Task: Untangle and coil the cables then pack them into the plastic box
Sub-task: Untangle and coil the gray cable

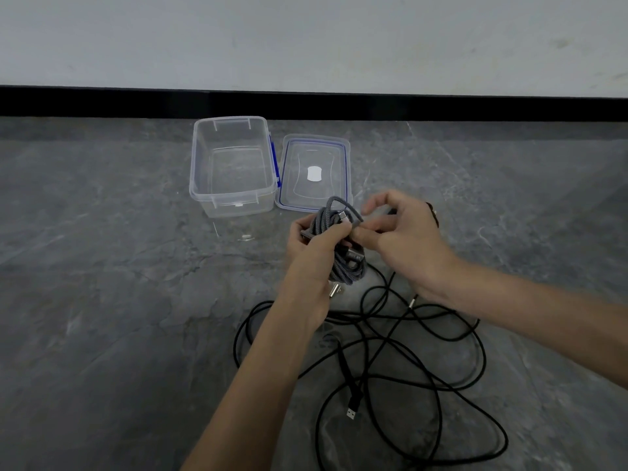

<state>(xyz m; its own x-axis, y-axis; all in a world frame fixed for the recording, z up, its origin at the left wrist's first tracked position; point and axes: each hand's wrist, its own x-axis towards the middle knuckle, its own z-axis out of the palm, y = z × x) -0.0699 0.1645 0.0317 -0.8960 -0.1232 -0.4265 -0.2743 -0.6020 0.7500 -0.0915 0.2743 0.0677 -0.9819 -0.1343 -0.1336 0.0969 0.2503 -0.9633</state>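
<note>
A grey braided cable (343, 263) is wound into a coil, and my left hand (312, 253) grips it around the middle. My right hand (401, 239) pinches the loose end of that grey cable near its connector at the top of the coil. Below my hands a long black cable (401, 375) lies tangled in loops on the floor, its USB plug (351, 413) pointing toward me. The clear plastic box (198, 158) stands open on the floor beyond my hands, nothing inside it.
The box's clear lid with a blue seal (339, 147) lies flat to the right of the box. Grey stone-patterned floor (102, 300) runs back to a black skirting (475, 108) under a pale wall.
</note>
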